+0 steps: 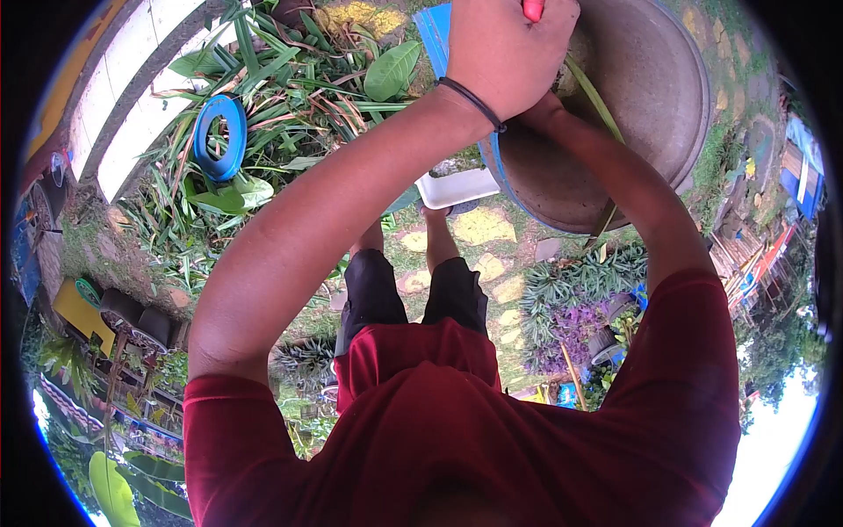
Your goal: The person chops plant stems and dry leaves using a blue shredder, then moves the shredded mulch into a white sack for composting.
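My left hand (514, 48) is a closed fist at the top of the view, wrapped round a red handle (533, 10); the tool's other end is out of sight. A dark band circles that wrist. Beneath it, my right hand (543, 111) reaches into a large round grey-brown tub (654, 167) with blue on its outside. My left wrist covers most of the right hand, so its fingers are hidden. A long green leaf strip (599, 101) crosses the tub close to both hands.
Cut leaves (290, 105) lie heaped at left with a blue oval plastic ring (219, 138) on top. A white tray (458, 188) sits by my feet. Yellow-painted stones (479, 226) pave the ground. Purple and green plants (575, 321) grow at right.
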{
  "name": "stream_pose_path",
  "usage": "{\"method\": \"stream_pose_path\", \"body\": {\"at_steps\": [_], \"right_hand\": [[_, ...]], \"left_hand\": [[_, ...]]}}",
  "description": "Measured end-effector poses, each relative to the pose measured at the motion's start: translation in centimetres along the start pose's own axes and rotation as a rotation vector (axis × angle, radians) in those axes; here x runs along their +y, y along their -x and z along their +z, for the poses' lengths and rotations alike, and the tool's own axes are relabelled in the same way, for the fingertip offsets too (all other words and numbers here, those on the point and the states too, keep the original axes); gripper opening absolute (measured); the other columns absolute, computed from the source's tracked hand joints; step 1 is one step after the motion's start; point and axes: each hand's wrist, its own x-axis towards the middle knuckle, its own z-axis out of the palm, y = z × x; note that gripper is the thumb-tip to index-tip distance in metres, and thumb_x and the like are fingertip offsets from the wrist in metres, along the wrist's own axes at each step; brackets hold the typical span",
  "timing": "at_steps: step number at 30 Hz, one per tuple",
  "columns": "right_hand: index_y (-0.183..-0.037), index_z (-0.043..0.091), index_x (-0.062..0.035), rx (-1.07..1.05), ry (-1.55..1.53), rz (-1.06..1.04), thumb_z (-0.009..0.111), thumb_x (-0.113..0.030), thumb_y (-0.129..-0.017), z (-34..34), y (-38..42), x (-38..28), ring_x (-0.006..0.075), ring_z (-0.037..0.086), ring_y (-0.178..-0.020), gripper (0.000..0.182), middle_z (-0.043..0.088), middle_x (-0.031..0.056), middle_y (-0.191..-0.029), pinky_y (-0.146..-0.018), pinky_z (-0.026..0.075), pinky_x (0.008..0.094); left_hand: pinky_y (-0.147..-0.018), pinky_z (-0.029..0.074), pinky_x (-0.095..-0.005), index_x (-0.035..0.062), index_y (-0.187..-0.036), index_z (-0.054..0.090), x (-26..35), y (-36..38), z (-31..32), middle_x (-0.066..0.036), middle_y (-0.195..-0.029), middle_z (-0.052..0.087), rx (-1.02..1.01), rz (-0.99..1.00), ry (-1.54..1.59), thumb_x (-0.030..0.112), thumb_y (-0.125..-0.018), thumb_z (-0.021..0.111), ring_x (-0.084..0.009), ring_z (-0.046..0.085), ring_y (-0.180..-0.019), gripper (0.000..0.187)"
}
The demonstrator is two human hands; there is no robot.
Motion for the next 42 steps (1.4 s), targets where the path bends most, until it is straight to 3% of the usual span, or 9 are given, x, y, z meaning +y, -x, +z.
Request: {"method": "stream_pose_path", "body": {"at_steps": [6, 14, 18, 23, 27, 30, 32, 35, 42], "right_hand": [[-0.135, 0.061, -0.0143, 0.006, -0.102, 0.043, 0.052, -0.012, -0.094, 1.0, -0.1, 0.4, 0.0309, 0.072, -0.094, 0.042, 0.048, 0.0136, -0.145, -0.075, 0.060, 0.0440], [-0.095, 0.076, -0.0079, 0.184, -0.189, 0.005, 0.059, -0.010, -0.087, 4.9, -1.8, 1.2, 0.0287, 0.074, -0.090, 0.019, 0.074, 0.0131, -0.097, -0.079, 0.059, 0.0409], [-0.093, 0.076, -0.0073, 0.191, -0.181, -0.045, 0.060, -0.010, -0.085, 2.8, -1.4, 1.2, 0.0291, 0.073, -0.092, 0.018, 0.074, 0.0146, -0.096, -0.079, 0.059, 0.0421], [-0.093, 0.075, -0.0022, 0.221, -0.756, 0.366, 0.066, -0.019, -0.084, -4.1, 0.0, 0.8, 0.0360, 0.071, -0.097, 0.021, 0.073, 0.0186, -0.104, -0.085, 0.057, 0.0434], [-0.095, 0.074, -0.0005, 0.225, -0.805, 0.338, 0.068, -0.025, -0.084, 4.1, -1.9, 0.8, 0.0349, 0.070, -0.102, 0.028, 0.073, 0.0184, -0.107, -0.087, 0.057, 0.0435], [-0.109, 0.073, -0.0028, -0.027, -0.595, 0.278, 0.067, -0.028, -0.087, 4.5, -2.6, 2.8, 0.0334, 0.069, -0.105, 0.034, 0.069, 0.0190, -0.119, -0.088, 0.056, 0.0435], [-0.123, 0.069, -0.0062, -0.352, -1.215, 0.692, 0.065, -0.034, -0.090, -6.2, -1.4, 0.4, 0.0339, 0.069, -0.106, 0.043, 0.062, 0.0180, -0.133, -0.090, 0.056, 0.0432], [-0.131, 0.064, -0.0081, 0.016, -0.745, 0.225, 0.063, -0.037, -0.092, -0.2, -3.9, 0.1, 0.0354, 0.070, -0.104, 0.049, 0.053, 0.0177, -0.144, -0.088, 0.057, 0.0436], [-0.122, 0.070, -0.0076, -0.206, -0.477, 0.217, 0.064, -0.037, -0.090, -1.9, -5.9, -2.0, 0.0347, 0.069, -0.106, 0.043, 0.064, 0.0163, -0.131, -0.089, 0.056, 0.0454]], "left_hand": [[-0.062, 0.047, -0.0320, 0.0009, -0.102, 0.059, -0.1, 0.0, 0.0, -0.008, -0.069, 0.052, -0.019, -0.010, 0.068, 0.016, -0.099, 0.057, -0.0147, 0.051, -0.063, 0.015], [-0.063, 0.048, -0.0296, 0.0002, -0.107, 0.060, 0.3, 0.0, 0.1, -0.006, -0.071, 0.055, -0.005, 0.042, -0.009, 0.017, -0.100, 0.056, -0.0115, 0.053, -0.065, 0.018], [-0.060, 0.045, -0.0276, 0.0010, -0.102, 0.059, 0.3, 0.1, 0.2, -0.002, -0.070, 0.053, -0.030, -0.028, 0.084, 0.017, -0.101, 0.055, -0.0087, 0.050, -0.064, 0.016], [-0.058, 0.042, -0.0259, 0.0021, -0.098, 0.058, 0.3, -0.1, 0.2, 0.001, -0.069, 0.050, -0.048, -0.059, 0.105, 0.016, -0.102, 0.055, -0.0070, 0.046, -0.062, 0.015], [-0.059, 0.041, -0.0247, 0.0018, -0.100, 0.058, -0.3, -0.1, 0.4, 0.002, -0.071, 0.049, -0.059, -0.060, 0.129, 0.016, -0.102, 0.054, -0.0061, 0.045, -0.065, 0.015], [-0.061, 0.040, -0.0243, 0.0018, -0.101, 0.058, 0.0, -0.1, 0.3, 0.002, -0.074, 0.050, -0.045, -0.028, 0.131, 0.015, -0.102, 0.054, -0.0056, 0.045, -0.067, 0.014], [-0.061, 0.040, -0.0242, 0.0017, -0.102, 0.059, 0.1, 0.0, 0.5, 0.002, -0.075, 0.050, -0.037, -0.019, 0.128, 0.015, -0.102, 0.054, -0.0055, 0.045, -0.068, 0.014], [-0.062, 0.041, -0.0246, 0.0017, -0.102, 0.058, -0.2, -0.2, 0.3, 0.002, -0.077, 0.050, -0.051, -0.036, 0.077, 0.014, -0.102, 0.054, -0.0056, 0.046, -0.069, 0.013], [-0.063, 0.042, -0.0227, 0.0003, -0.131, 0.057, -0.4, -0.2, 0.3, 0.003, -0.080, 0.052, -0.062, 0.039, 0.081, 0.013, -0.102, 0.053, -0.0050, 0.047, -0.071, 0.033]]}}
